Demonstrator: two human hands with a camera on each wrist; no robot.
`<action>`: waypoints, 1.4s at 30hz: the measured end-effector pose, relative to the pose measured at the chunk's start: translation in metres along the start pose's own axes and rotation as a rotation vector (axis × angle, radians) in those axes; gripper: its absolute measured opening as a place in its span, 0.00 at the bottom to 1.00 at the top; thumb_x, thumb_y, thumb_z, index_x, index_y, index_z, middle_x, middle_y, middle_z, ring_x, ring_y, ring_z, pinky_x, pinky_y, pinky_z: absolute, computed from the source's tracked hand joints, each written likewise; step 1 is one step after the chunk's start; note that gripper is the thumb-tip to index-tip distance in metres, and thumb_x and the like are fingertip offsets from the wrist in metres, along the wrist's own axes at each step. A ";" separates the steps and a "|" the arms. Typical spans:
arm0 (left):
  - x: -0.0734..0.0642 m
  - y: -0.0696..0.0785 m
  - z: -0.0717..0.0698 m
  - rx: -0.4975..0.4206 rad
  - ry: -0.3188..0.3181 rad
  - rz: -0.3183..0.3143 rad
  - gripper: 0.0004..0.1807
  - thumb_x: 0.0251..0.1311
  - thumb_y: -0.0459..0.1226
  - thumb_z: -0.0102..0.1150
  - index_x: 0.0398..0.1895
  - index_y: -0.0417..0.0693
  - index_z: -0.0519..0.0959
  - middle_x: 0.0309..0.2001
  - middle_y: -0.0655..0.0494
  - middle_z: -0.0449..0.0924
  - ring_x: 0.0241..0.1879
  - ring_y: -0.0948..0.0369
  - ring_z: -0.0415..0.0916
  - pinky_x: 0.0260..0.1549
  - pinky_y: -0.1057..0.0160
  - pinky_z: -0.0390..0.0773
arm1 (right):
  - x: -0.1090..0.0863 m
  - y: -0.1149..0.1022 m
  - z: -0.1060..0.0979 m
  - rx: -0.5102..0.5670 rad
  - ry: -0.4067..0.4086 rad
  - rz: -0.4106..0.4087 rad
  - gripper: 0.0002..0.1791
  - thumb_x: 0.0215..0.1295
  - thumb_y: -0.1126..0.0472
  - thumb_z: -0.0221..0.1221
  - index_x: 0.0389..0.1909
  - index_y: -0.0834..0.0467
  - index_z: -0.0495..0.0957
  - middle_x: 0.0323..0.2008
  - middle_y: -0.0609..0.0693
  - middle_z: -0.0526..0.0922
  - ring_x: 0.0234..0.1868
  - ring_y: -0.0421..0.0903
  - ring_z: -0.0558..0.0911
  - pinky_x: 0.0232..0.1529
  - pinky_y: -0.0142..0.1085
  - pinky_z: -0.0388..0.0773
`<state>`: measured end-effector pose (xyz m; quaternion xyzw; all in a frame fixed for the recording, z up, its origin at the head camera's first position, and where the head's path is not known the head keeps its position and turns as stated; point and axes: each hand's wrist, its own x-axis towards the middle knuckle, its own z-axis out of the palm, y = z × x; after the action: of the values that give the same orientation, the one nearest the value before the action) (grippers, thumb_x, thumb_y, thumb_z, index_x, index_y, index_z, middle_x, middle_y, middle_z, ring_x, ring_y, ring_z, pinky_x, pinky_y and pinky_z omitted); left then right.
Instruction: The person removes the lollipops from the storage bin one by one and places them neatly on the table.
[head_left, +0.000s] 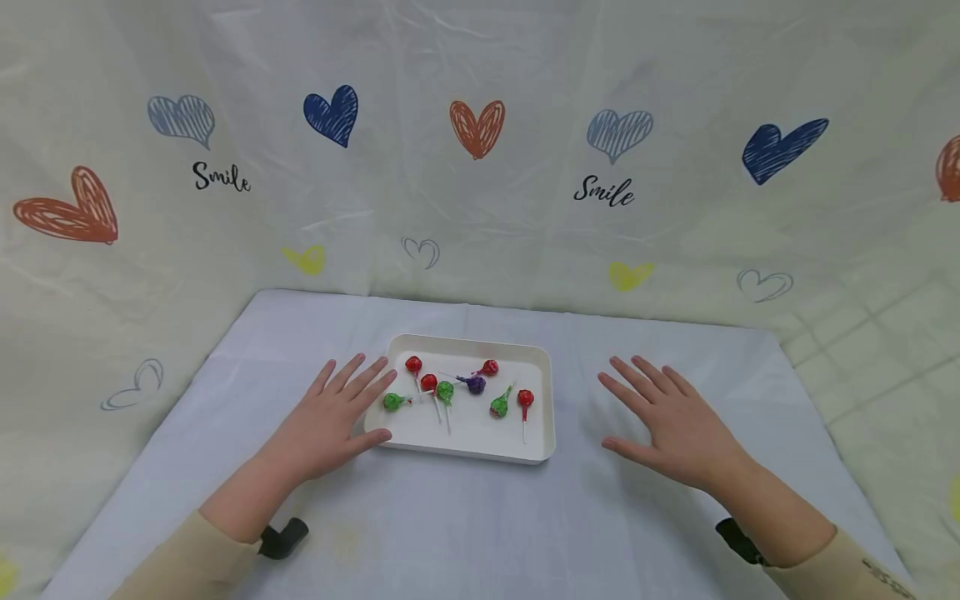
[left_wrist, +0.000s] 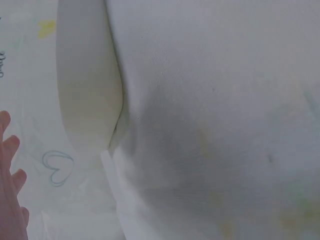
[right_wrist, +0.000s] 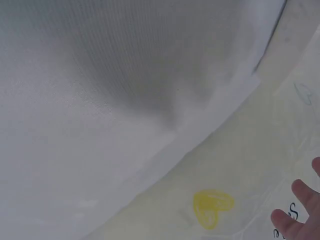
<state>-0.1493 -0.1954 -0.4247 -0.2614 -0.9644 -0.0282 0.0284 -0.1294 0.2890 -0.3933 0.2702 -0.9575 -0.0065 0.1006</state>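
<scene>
In the head view a white tray (head_left: 465,446) lies on the table, with several wrapped lollipops scattered in it. Among them are a purple lollipop (head_left: 476,384), a green lollipop (head_left: 499,406) near the right end, and a red lollipop (head_left: 526,398) beside that one. My left hand (head_left: 330,425), fingers spread and palm down, overlaps the tray's left edge and holds nothing. To the right of the tray, my right hand (head_left: 671,425) is held over the cloth with its fingers straight and apart, also holding nothing. The left wrist view shows the side wall of the tray (left_wrist: 90,75) close up.
A white cloth (head_left: 465,533) covers the table. Behind and beside it hangs a pale sheet (head_left: 540,233) printed with hearts and the word Smile. Dark wrist straps, left (head_left: 283,538) and right (head_left: 738,540), sit at the sleeve cuffs.
</scene>
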 end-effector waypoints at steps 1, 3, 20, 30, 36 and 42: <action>0.000 0.000 0.000 -0.002 -0.001 -0.001 0.49 0.61 0.67 0.51 0.80 0.60 0.48 0.80 0.57 0.43 0.78 0.49 0.35 0.73 0.41 0.33 | 0.000 -0.001 0.000 0.001 0.002 -0.003 0.48 0.60 0.27 0.56 0.77 0.45 0.57 0.76 0.51 0.57 0.75 0.57 0.56 0.70 0.58 0.55; 0.000 -0.001 0.000 -0.008 0.000 -0.001 0.49 0.61 0.67 0.52 0.80 0.60 0.48 0.80 0.57 0.43 0.78 0.49 0.34 0.73 0.42 0.33 | 0.001 -0.002 -0.001 0.006 0.007 -0.011 0.48 0.60 0.28 0.56 0.77 0.44 0.57 0.76 0.51 0.58 0.74 0.58 0.57 0.68 0.58 0.58; 0.001 -0.007 0.005 -0.064 -0.028 -0.046 0.48 0.62 0.64 0.55 0.80 0.57 0.50 0.80 0.54 0.45 0.78 0.47 0.37 0.73 0.40 0.36 | 0.017 -0.002 0.008 0.233 0.032 -0.083 0.35 0.62 0.44 0.66 0.69 0.49 0.71 0.67 0.49 0.73 0.64 0.54 0.74 0.59 0.55 0.73; 0.003 -0.013 0.011 -0.077 -0.048 -0.056 0.47 0.63 0.62 0.55 0.80 0.56 0.51 0.80 0.53 0.45 0.78 0.46 0.37 0.72 0.39 0.37 | 0.037 -0.009 0.010 0.321 -0.034 -0.051 0.31 0.63 0.45 0.65 0.66 0.50 0.75 0.65 0.46 0.76 0.64 0.51 0.75 0.61 0.52 0.73; 0.005 -0.017 0.013 -0.083 -0.049 -0.043 0.47 0.63 0.63 0.54 0.80 0.57 0.51 0.80 0.53 0.45 0.77 0.45 0.39 0.72 0.38 0.39 | 0.054 -0.019 0.016 0.339 -0.074 -0.058 0.26 0.66 0.49 0.64 0.64 0.49 0.77 0.61 0.46 0.79 0.61 0.52 0.77 0.59 0.53 0.74; 0.009 -0.017 0.016 -0.090 -0.080 -0.026 0.46 0.64 0.64 0.52 0.80 0.58 0.51 0.80 0.54 0.45 0.77 0.45 0.40 0.72 0.37 0.41 | 0.073 -0.026 0.023 0.330 -0.133 -0.080 0.23 0.65 0.48 0.64 0.60 0.48 0.80 0.56 0.44 0.82 0.57 0.49 0.79 0.57 0.50 0.76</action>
<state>-0.1662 -0.2048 -0.4406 -0.2510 -0.9658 -0.0614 -0.0222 -0.1809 0.2278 -0.4037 0.3200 -0.9386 0.1290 -0.0089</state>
